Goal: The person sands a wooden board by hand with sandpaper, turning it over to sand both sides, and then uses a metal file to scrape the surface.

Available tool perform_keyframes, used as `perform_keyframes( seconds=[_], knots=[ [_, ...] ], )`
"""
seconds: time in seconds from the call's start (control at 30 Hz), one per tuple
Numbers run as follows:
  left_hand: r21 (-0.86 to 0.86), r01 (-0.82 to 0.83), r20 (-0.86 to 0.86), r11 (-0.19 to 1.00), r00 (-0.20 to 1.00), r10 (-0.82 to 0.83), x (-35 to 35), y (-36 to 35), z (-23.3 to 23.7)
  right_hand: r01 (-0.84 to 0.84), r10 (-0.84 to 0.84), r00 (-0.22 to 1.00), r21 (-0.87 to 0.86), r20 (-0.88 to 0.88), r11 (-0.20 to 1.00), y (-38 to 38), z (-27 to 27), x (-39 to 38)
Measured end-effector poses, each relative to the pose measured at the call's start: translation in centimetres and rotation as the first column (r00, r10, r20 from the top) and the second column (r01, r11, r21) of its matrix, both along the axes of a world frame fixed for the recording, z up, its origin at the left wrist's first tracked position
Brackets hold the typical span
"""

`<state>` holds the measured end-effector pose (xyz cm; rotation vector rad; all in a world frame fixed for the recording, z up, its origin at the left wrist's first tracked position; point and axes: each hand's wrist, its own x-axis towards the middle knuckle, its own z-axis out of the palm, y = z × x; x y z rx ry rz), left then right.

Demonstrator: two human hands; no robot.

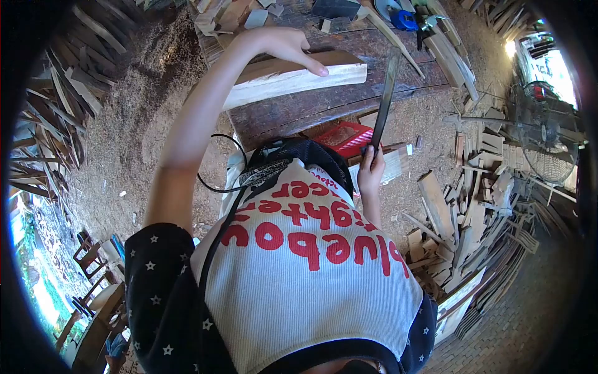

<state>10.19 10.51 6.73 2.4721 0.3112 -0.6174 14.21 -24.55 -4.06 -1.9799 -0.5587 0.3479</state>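
Observation:
A thick wooden block (299,83) with a pale sawn face lies across the dark workbench (274,118). My left hand (283,47) is over its far edge, thumb pressed on the top near the right end; the other fingers are partly hidden. Lower down on the right, my right hand (372,167) grips one end of a long, flat, dark metal blade (387,93). Its far end points away from me, over the bench and just right of the block. Whether it is a file or a knife cannot be made out.
A red plastic basket (344,138) stands below the bench edge. On the bench's far side are a blue tape measure (405,20), a hammer (431,23) and wood strips (445,56). Scrap wood (461,218) is heaped at right, near a standing fan (548,131). Sawdust (137,124) covers the ground.

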Motion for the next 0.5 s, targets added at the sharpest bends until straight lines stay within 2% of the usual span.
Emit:
perform_keyframes(
  seconds=[0.1, 0.17, 0.27, 0.33, 0.4, 0.47, 0.5],
  knots=[
    [0.095, -0.063, 0.049, 0.993, 0.997, 0.058, -0.3, 0.6, -0.3, -0.03, 0.03, 1.0, -0.096, -0.004, 0.995, 0.3, 0.5, -0.1],
    [-0.014, -0.156, 0.152, 0.988, 0.976, 0.156, -0.9, 0.9, -0.2, -0.029, 0.028, 0.999, -0.066, -0.015, 0.997, 0.6, 0.5, -0.3],
    [-0.092, -0.145, 0.193, 0.985, 0.968, 0.16, -1.1, 1.7, -0.8, -0.06, 0.05, 0.994, -0.091, -0.101, 0.994, 1.0, 0.8, -0.6],
    [-0.15, -0.162, 0.25, 0.975, 0.948, 0.196, -1.3, 2.0, -0.8, -0.064, 0.056, 0.996, -0.115, -0.07, 0.991, 1.3, 1.0, -0.5],
    [-0.126, -0.185, 0.255, 0.975, 0.943, 0.212, -1.4, 1.7, -0.3, -0.069, 0.064, 0.997, -0.139, -0.039, 0.988, 1.6, 0.9, -0.4],
    [-0.103, -0.212, 0.259, 0.972, 0.938, 0.232, -1.6, 1.1, 0.1, -0.014, 0.014, 1.0, -0.093, 0.005, 0.996, 1.9, 0.6, -0.3],
    [-0.043, -0.212, 0.261, 0.976, 0.941, 0.216, -1.6, 0.6, 0.3, -0.016, 0.017, 1.0, -0.093, 0.006, 0.996, 2.2, 0.7, -0.2]
  ],
)
